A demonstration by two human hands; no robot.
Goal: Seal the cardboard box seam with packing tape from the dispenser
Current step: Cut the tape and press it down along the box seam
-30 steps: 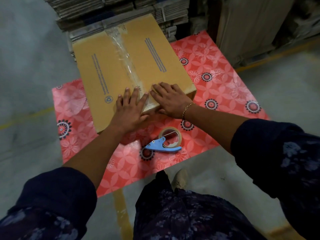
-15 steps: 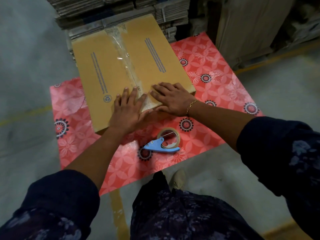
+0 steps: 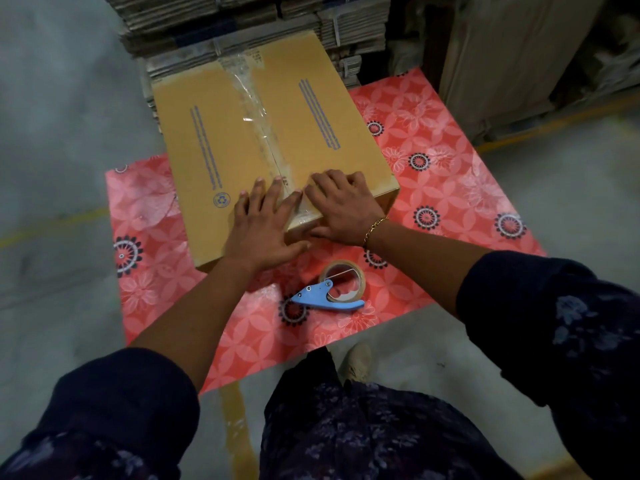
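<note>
A brown cardboard box (image 3: 214, 147) lies flat-topped on a red flowered table. Clear packing tape (image 3: 256, 116) runs along its centre seam from the far edge to the near edge. My left hand (image 3: 265, 225) lies flat on the box's near edge, fingers spread, just left of the seam. On the right side of the seam my right hand (image 3: 344, 207) presses flat, thumb hanging over the near face. The blue tape dispenser (image 3: 334, 289) with its roll lies on the table below both hands, apart from them.
The red flowered cloth (image 3: 450, 188) covers the table. Stacks of flattened cardboard (image 3: 242, 22) stand behind the box. Tall cardboard sheets (image 3: 512, 57) lean at the back right. Grey floor surrounds the table, and my shoe (image 3: 356, 362) shows under its near edge.
Both hands stay pressed on the box's near edge beside the seam; the fingers have shifted only slightly. The dispenser has not moved on the table.
</note>
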